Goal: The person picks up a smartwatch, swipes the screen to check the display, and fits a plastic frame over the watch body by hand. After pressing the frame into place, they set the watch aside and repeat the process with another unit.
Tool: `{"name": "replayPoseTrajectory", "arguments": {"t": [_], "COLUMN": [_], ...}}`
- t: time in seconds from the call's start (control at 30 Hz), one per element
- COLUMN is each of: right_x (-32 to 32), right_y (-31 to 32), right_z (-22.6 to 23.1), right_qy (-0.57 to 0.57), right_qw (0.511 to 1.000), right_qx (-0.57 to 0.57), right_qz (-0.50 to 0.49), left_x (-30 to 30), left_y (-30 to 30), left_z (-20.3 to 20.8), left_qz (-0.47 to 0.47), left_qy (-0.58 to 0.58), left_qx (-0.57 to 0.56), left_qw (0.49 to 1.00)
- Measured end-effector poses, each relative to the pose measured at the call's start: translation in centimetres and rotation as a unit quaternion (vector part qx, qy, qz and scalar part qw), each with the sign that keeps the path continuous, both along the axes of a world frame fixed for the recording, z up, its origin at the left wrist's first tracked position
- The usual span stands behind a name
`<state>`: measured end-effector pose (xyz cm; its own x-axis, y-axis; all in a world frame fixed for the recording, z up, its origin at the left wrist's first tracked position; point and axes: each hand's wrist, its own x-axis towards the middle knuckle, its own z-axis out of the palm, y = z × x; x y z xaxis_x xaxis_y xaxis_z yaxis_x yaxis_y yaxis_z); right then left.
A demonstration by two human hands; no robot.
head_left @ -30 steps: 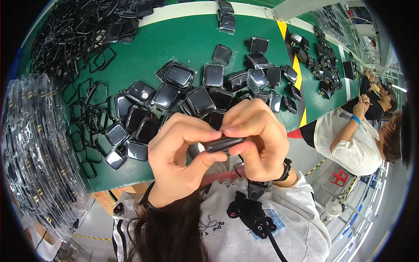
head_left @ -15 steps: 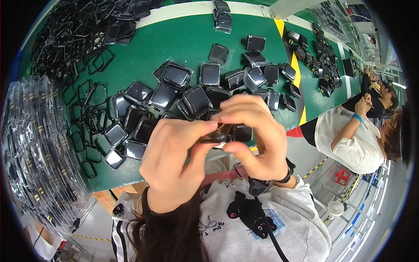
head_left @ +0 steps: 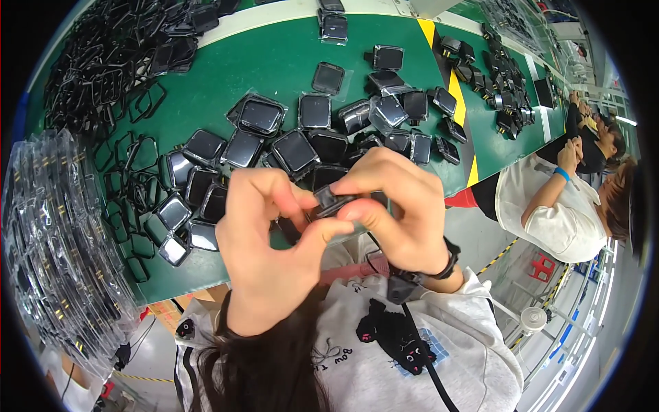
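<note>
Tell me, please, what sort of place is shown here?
Probably a factory assembly area: heaped black frames and many similar glossy black square pieces lie on a long green workbench, and other people are further along on the right.

a green table [head_left: 274,62] stands above a grey floor [head_left: 473,232] with yellow-black tape [head_left: 498,255].

A light grey sweatshirt [head_left: 473,357] is worn, its front printed toward 5 o'clock with a black cartoon animal [head_left: 390,334] beside a blue checked patch [head_left: 434,343]; dark lettering and a line-drawn bow [head_left: 329,354] are set at 6 o'clock. Black stripes [head_left: 185,374] are carried toward 7 o'clock. The right wrist is ringed at 4 o'clock by a black band [head_left: 451,259]. A black cable [head_left: 434,376] is hung toward 5 o'clock, and long hair [head_left: 278,374] is draped between 6 and 7.
</note>
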<state>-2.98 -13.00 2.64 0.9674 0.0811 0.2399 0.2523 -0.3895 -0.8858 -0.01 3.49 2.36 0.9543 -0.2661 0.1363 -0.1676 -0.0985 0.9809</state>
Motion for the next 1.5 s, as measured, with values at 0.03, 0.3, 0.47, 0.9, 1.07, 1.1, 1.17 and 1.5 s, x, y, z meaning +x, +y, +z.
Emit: {"name": "replayPoseTrajectory", "arguments": {"t": [0.03,0.3,0.47,0.9,1.07,1.1,1.17,1.5], "right_x": [0.0,-1.6,-4.4,-5.1,-4.2,-4.0,-2.7,4.8], "right_y": [-0.4,-1.5,-5.6,-7.5,-9.9,-11.0,-13.8,-22.6], "right_z": [0.3,0.8,1.6,-4.2,-3.1,-2.9,-2.4,-4.4], "right_qy": [0.074,0.136,0.111,0.073,0.047,0.052,-0.007,-0.02], "right_qw": [0.997,0.98,0.991,0.914,0.918,0.913,0.914,0.875], "right_qx": [0.034,0.147,-0.028,-0.109,-0.185,-0.215,-0.193,-0.419], "right_qz": [0.009,-0.016,-0.063,-0.383,-0.348,-0.344,-0.356,-0.239], "left_x": [0.3,0.2,-0.9,-2.5,-1.6,-1.4,-1.4,0.0], "left_y": [0.1,-0.7,-2.5,-9.5,-9.0,-8.9,-8.8,-6.9], "left_z": [0.2,-0.5,-2.3,-3.6,-3.4,-3.3,-3.0,-3.2], "left_qz": [-0.018,-0.09,-0.228,-0.261,-0.239,-0.24,-0.241,-0.266], "left_qy": [0.09,0.149,0.114,-0.265,-0.269,-0.268,-0.264,-0.186], "left_qx": [-0.069,-0.158,-0.075,0.427,0.444,0.445,0.447,0.263], "left_qw": [0.993,0.972,0.964,0.824,0.82,0.82,0.82,0.909]}}
